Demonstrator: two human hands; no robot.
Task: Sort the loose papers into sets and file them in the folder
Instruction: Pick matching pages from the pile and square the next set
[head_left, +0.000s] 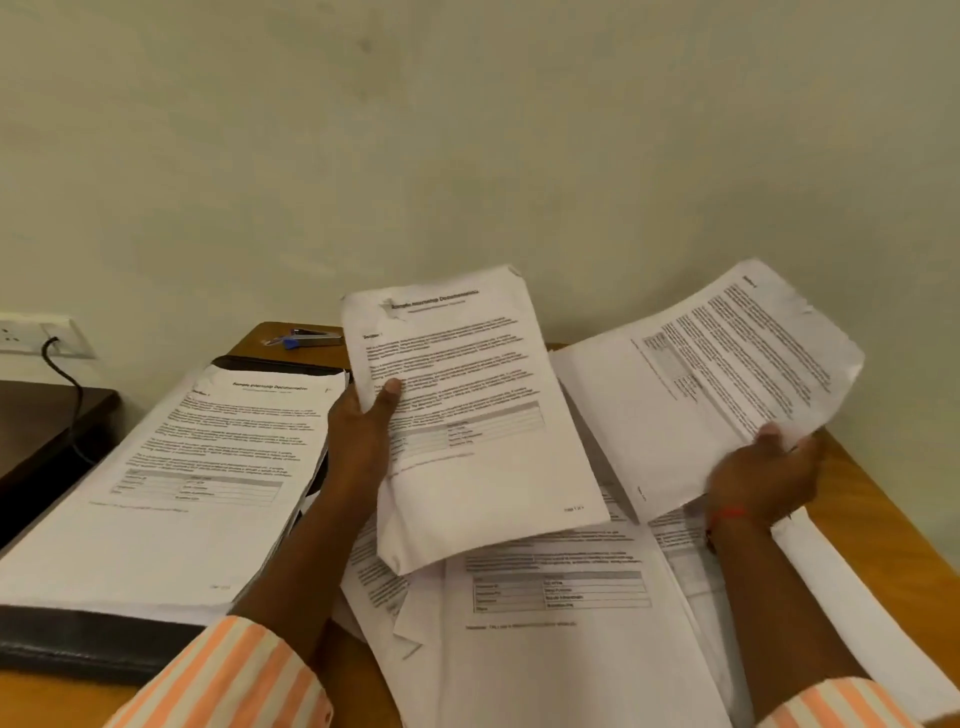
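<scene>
My left hand (363, 431) grips a set of printed pages (467, 415) by its left edge, lifted above the table, thumb on the front page. My right hand (763, 473) holds another bundle of printed sheets (717, 374) from below, tilted up to the right. Under both lies a spread of loose papers (561, 613) on the wooden table (883, 519). At the left a black folder (93, 644) lies open with a stack of filed pages (171, 483) on it.
A stapler (311, 338) with a blue part lies at the back of the table by the wall. A wall socket (36, 335) with a black cable sits at the left, above a dark side surface (47, 415).
</scene>
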